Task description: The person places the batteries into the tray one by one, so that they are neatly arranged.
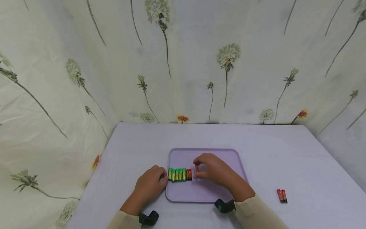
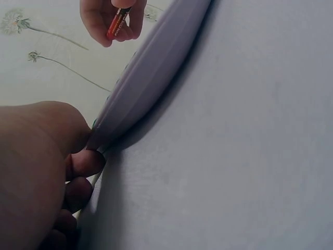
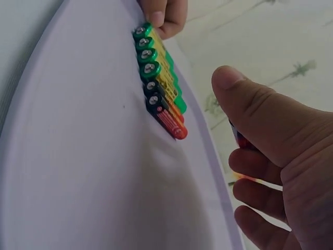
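Observation:
A lavender tray [image 1: 217, 190] lies on the pale table. On its left part, several green-yellow batteries [image 1: 177, 175] and two red ones [image 1: 189, 174] lie side by side in a row [image 3: 158, 78]. My right hand [image 1: 200, 170] hovers just right of the row and pinches a red battery [image 1: 196, 167] between thumb and fingers; that battery [image 2: 117, 23] also shows in the left wrist view. My left hand [image 1: 163, 178] rests at the tray's left rim [image 2: 151, 73], with its fingers curled on the edge beside the first green battery. Its fingertips [image 3: 166, 15] show at the row's end.
Two more red batteries [image 1: 281, 196] lie together on the table [image 1: 300, 152] to the right of the tray. A flower-printed curtain [image 1: 200, 63] closes off the back and both sides. The tray's right half [image 3: 78, 166] carries nothing.

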Demonstrator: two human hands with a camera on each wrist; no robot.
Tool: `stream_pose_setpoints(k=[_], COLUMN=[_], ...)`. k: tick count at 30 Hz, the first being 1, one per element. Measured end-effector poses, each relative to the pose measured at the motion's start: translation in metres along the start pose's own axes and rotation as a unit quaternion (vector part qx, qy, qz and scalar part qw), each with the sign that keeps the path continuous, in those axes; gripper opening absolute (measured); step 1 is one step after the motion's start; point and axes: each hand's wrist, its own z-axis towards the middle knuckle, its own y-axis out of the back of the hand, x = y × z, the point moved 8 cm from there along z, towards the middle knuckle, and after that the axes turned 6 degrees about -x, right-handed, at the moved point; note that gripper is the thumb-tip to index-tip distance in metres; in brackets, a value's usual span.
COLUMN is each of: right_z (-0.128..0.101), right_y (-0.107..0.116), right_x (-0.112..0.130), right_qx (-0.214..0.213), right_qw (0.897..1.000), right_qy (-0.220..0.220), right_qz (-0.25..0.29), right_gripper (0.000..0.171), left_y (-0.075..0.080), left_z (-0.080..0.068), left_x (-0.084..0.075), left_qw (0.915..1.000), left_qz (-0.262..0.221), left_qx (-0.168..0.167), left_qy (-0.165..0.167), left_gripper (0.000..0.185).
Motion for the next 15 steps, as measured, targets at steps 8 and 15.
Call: stream_pose_setpoints(k=[8,15], right_z=[0.011,0.016], right_y=[-0.015,-0.025], right_x=[-0.002,-0.004], right_qx=[0.029,0.042], right_qw=[0.999,0.997], right_qy=[-0.014,-0.036], right_qz=[-0.028,-0.054], right_gripper=[0.039,0.041], left_y=[0.001,0.001], left_z=[0.0,0.0], left_x=[0.0,0.001], left_qw=[1.0,1.0], left_qz=[-0.007,-0.008], left_qx=[-0.001,-0.003], left_qy=[0.0,-0.001], left_gripper=[0.012,0.012])
